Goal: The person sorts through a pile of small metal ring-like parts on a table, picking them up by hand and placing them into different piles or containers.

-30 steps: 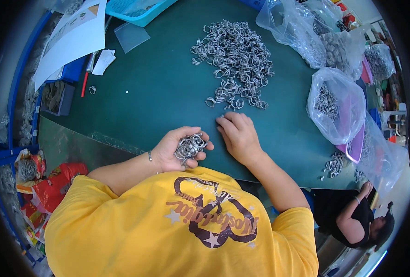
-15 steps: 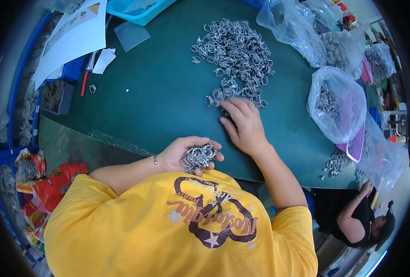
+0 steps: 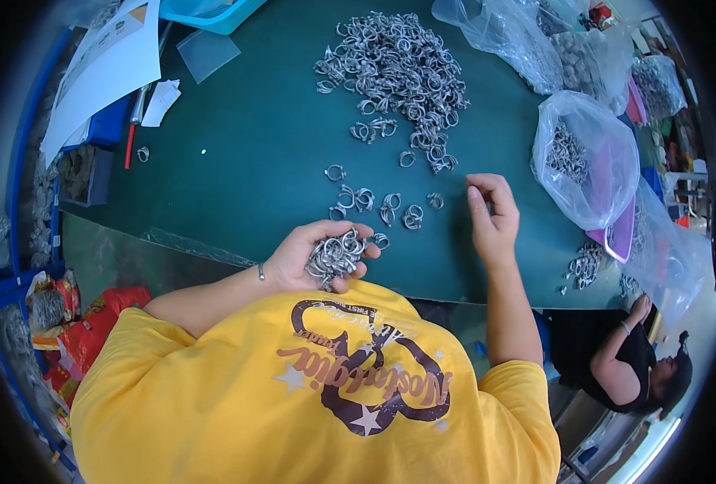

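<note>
My left hand (image 3: 297,250) is cupped palm up near the table's front edge, its fingers curled round a heap of small silvery metal rings (image 3: 338,256). Just beyond its fingertips, a single ring (image 3: 381,241) lies on the green tabletop. My right hand (image 3: 497,218) is to the right, fingers curled in toward the thumb; whatever they may hold is hidden. Left of it, several loose rings (image 3: 389,208) are spread across the table, one (image 3: 435,201) closest to the hand. Farther back sits a large pile of the same rings (image 3: 402,68).
Clear plastic bags (image 3: 564,109) of metal parts and a purple tray (image 3: 622,230) line the right side. A turquoise basket (image 3: 213,16), paper sheet (image 3: 104,77) and red-tipped tool (image 3: 129,145) lie at the far left. Another person (image 3: 616,363) sits at the right.
My right hand has left the near end of the pile and moved right. Rings that were bunched under it now lie scattered nearer to me. My left hand still cups its rings.
</note>
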Available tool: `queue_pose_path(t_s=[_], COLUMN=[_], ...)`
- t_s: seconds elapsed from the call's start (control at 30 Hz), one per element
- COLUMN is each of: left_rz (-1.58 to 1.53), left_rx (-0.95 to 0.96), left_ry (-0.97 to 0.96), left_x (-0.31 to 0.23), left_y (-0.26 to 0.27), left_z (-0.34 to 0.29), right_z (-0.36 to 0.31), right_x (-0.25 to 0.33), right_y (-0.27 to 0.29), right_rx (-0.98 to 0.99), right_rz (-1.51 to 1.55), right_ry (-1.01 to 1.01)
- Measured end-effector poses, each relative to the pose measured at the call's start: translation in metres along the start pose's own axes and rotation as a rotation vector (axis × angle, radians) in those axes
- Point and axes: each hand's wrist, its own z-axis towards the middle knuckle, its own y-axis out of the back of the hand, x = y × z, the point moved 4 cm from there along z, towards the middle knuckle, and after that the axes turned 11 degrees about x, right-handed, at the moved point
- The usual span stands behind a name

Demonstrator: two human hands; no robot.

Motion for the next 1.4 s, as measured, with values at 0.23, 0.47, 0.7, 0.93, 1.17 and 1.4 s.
queue_pose_path(t_s=[0.23,0.47,0.7,0.93,1.17,1.4], left_rz=[0.011,0.015,0.006,0.022,0.008,-0.001], left_rx=[-0.007,0.001,0.010,0.023,0.001,0.043], left_ry=[-0.006,-0.023,-0.026,-0.057,-0.181,-0.185], left_x=[-0.001,-0.002,0.000,-0.001,-0.009,-0.010], left_y=[-0.001,-0.001,0.001,0.000,-0.007,-0.004], left_z=[0.004,0.002,0.004,0.000,-0.016,-0.017], right_z=[-0.012,-0.008,-0.015,-0.003,-0.002,-0.015], right_x=[0.027,0.017,0.015,0.043,0.042,0.034], right_y=[-0.021,-0.032,-0.030,-0.054,-0.056,-0.076], right_rx=[0.242,0.258,0.275,0.464,0.403,0.390], right_rz=[-0.262,-0.307,-0.110,-0.149,-0.044,-0.269], right_ry=[0.230,0.298,0.227,0.322,0.359,0.407])
